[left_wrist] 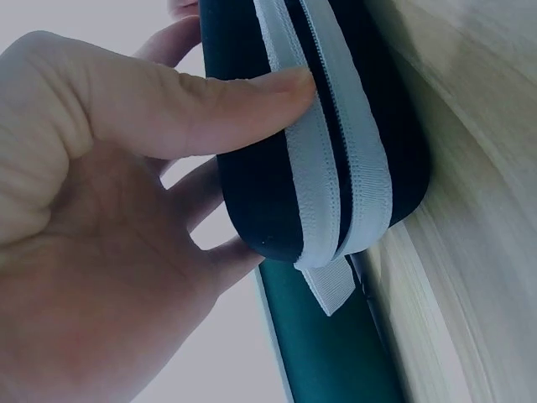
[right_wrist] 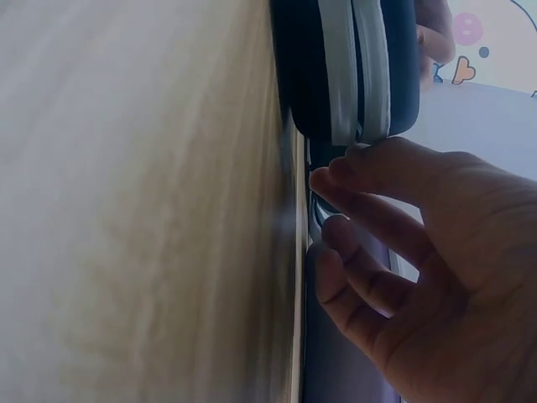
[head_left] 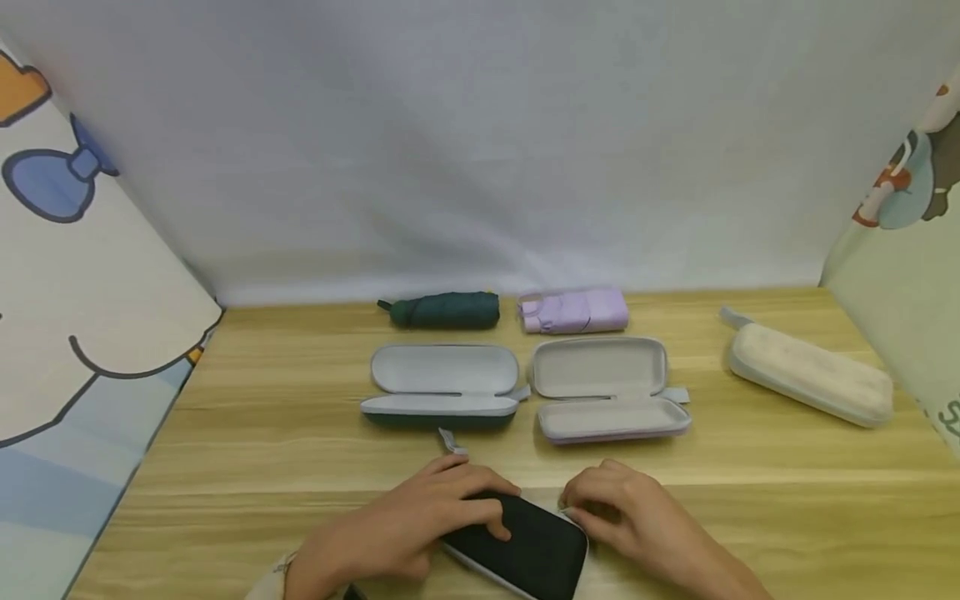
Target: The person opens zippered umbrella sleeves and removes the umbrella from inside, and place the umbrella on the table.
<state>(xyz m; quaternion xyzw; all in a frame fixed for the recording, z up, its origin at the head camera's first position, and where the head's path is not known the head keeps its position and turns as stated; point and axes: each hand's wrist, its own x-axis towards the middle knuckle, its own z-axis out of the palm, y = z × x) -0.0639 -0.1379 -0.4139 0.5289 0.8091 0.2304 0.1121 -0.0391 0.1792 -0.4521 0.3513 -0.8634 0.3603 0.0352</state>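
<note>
At far left, a cartoon-printed panel (head_left: 97, 275), beside a wood-grain table (head_left: 247, 467). Next, reaching in from the near side, the left hand (head_left: 416, 525), grasping a black zip case (head_left: 528, 546): thumb pressed on the pale zip band (left_wrist: 315, 176) along the side, other fingers over the top and far side. Just beyond this hand, a short pale strap (head_left: 452, 442) at the case's far-left end; farther back, a green case (head_left: 444, 369) with lid raised, and behind that, a folded dark green umbrella (head_left: 446, 311). At near centre, between the two hands, the black zip case itself, on or just above the table, long axis slanting from far left to near right. Left hand nearer, spread across the far-left end; right hand meeting only the right corner, by the fingertips. Beyond, a folded lilac umbrella (head_left: 577, 311) and, in front of it, a lilac case (head_left: 600, 367), lid also raised. Then the right hand (head_left: 637, 518), thumb and forefinger pinching something small at the zip, probably the pull, hidden by the fingertips; remaining fingers curved loosely. At far right, well apart, a closed cream case (head_left: 813, 375), angled toward near right.
</note>
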